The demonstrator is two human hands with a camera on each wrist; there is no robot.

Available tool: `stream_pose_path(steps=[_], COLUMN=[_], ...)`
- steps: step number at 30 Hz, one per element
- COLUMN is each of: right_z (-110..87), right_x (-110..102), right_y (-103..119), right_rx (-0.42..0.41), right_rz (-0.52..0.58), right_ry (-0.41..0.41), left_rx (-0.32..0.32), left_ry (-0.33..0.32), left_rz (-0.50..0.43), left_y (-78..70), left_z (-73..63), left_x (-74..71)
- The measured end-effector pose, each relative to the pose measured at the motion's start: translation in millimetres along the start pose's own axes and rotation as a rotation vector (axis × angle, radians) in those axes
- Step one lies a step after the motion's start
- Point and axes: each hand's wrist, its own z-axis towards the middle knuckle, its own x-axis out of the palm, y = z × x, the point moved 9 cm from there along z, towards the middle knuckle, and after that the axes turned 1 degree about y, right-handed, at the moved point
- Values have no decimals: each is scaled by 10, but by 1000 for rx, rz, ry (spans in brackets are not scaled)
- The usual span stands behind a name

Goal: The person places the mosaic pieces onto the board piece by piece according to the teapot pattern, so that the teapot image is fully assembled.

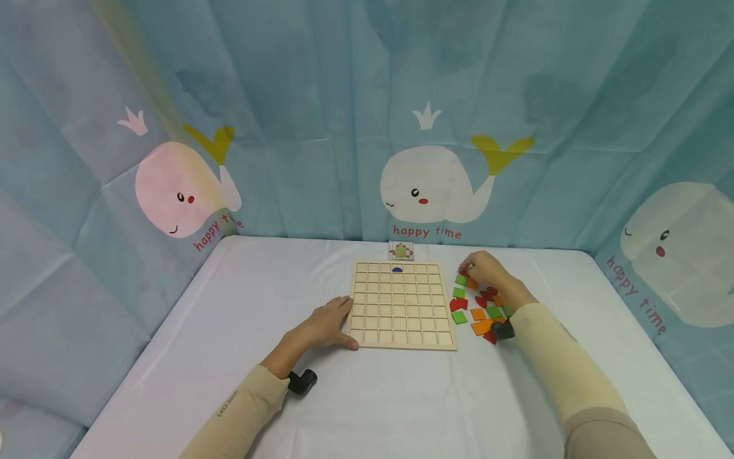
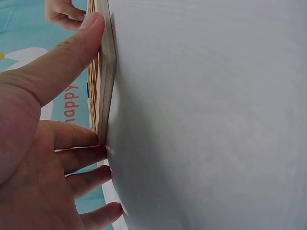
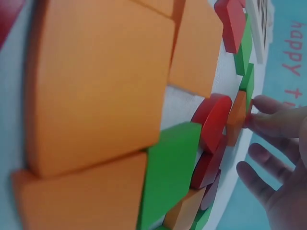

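Note:
A pale wooden grid board (image 1: 402,308) lies flat on the table, with a blue half-circle piece (image 1: 397,269) in its far row. At the board's near left corner rests my left hand (image 1: 328,324), thumb on the near edge and straight fingers against the left edge. My right hand (image 1: 484,268) is at the far end of the loose pieces, right of the board. In the right wrist view its thumb and index finger pinch a small red piece (image 3: 248,120), mostly hidden, beside an orange square (image 3: 235,120) and a green piece (image 3: 247,79).
A small picture card (image 1: 401,251) lies behind the board. Red, orange and green pieces are scattered to its right, among them a green square (image 1: 459,317) and an orange piece (image 1: 482,327). Behind the white table (image 1: 367,401) hangs a whale-print curtain (image 1: 298,178).

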Motion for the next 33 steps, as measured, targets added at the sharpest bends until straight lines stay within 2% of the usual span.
stream_pose_path(steps=[7,14,22,33], right_z=[11,21,15,2], right_x=[25,-14,-29,21], right_y=[-164,-276,-218,-239], right_rx=[77,95,40,101], right_rz=[15,3,-13,-21], right_ry=[38,17,1,45], left_rx=[-1,4,-2,-5], left_ry=[-3,-3,-2,-11], left_rz=[3,-7,-2,2], left_y=[8,-7,6,31], left_z=[2,-1,6,19], left_x=[-1,-7,-18,21])
